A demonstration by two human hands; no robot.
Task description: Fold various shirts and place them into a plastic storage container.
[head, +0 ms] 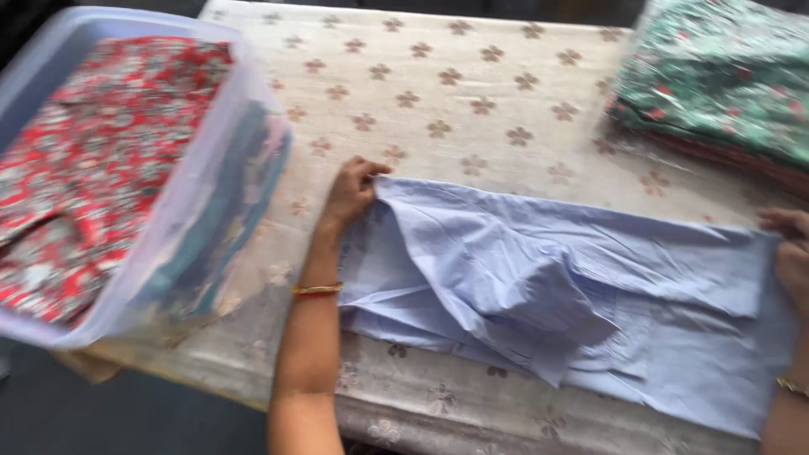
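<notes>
The left hand [350, 192] is close to us, with a gold and red bangle [317, 290] on its wrist. Its grip is pinching the top left edge of a light blue, wrinkled cotton cloth [539, 295]. The cloth lies spread across the surface [438, 93], which has a cream cover with small brown flowers on it. The right hand [790, 253] is at the far right edge of the cloth and touches it, but it is partly cut off, so I cannot tell how its grip is set. On the left stands a clear plastic box [202, 211] with red flowery cloth [93, 160] inside. A pile of green flowery cloth [725, 76] sits at the top right.
</notes>
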